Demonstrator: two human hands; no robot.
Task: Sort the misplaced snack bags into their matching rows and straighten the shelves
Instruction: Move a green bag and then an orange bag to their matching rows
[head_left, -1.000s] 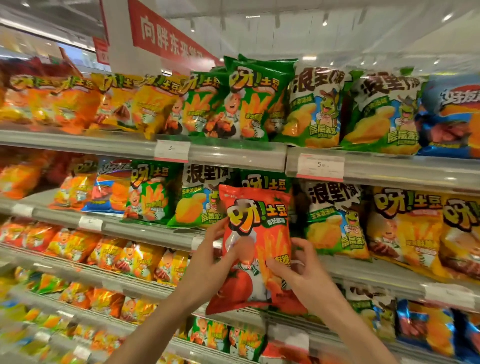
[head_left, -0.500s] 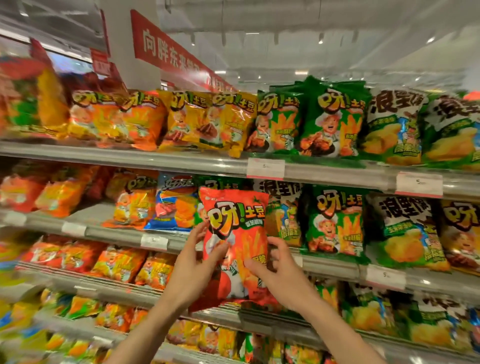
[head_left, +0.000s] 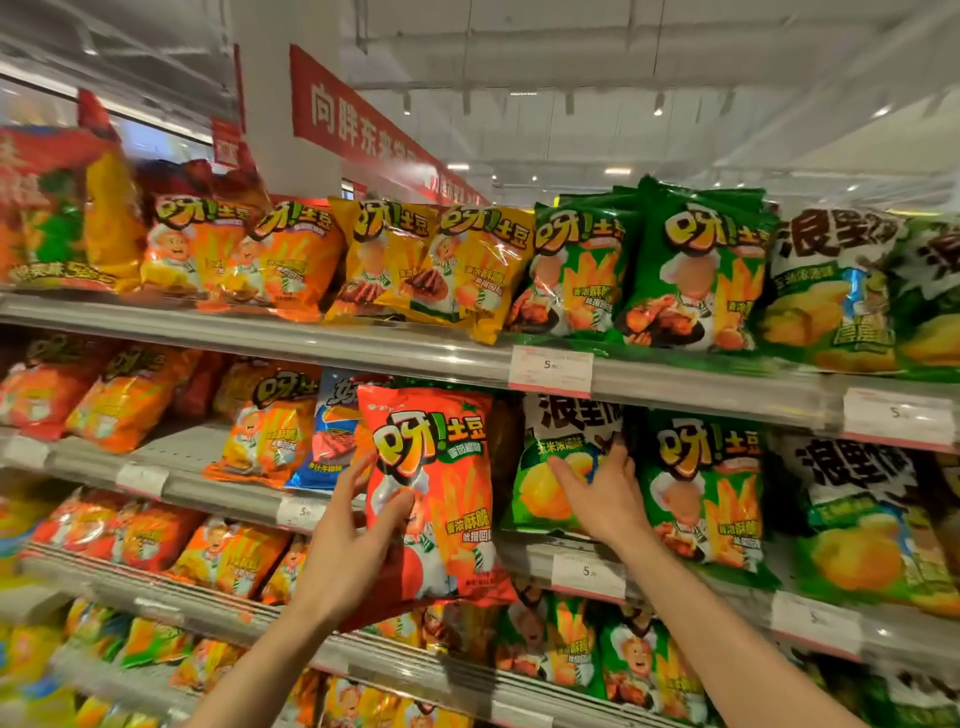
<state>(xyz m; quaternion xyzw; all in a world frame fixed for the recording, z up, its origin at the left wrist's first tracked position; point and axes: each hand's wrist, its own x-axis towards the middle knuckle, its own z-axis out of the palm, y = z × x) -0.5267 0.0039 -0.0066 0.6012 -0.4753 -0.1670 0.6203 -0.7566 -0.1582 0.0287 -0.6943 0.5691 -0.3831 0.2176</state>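
Observation:
My left hand (head_left: 358, 540) holds a red-orange snack bag (head_left: 441, 483) upright in front of the second shelf, thumb across its front and fingers behind. My right hand (head_left: 605, 493) has left that bag and reaches onto a green-and-white chip bag (head_left: 550, 499) on the second shelf, fingers spread over its front. Just right of it stands a green snack bag (head_left: 701, 488). Behind the held bag a blue bag (head_left: 332, 441) sits among orange bags (head_left: 270, 431).
The top shelf (head_left: 363, 343) carries orange, yellow, green and green-and-white bags in rows. White price tags (head_left: 550, 369) hang on the shelf rails. Lower shelves (head_left: 208, 608) hold more orange, yellow and green bags. A red banner (head_left: 363, 124) hangs overhead.
My right hand let go of the red-orange bag and moved right onto the green-and-white bag. My left hand alone now holds the bag. The view shifted left.

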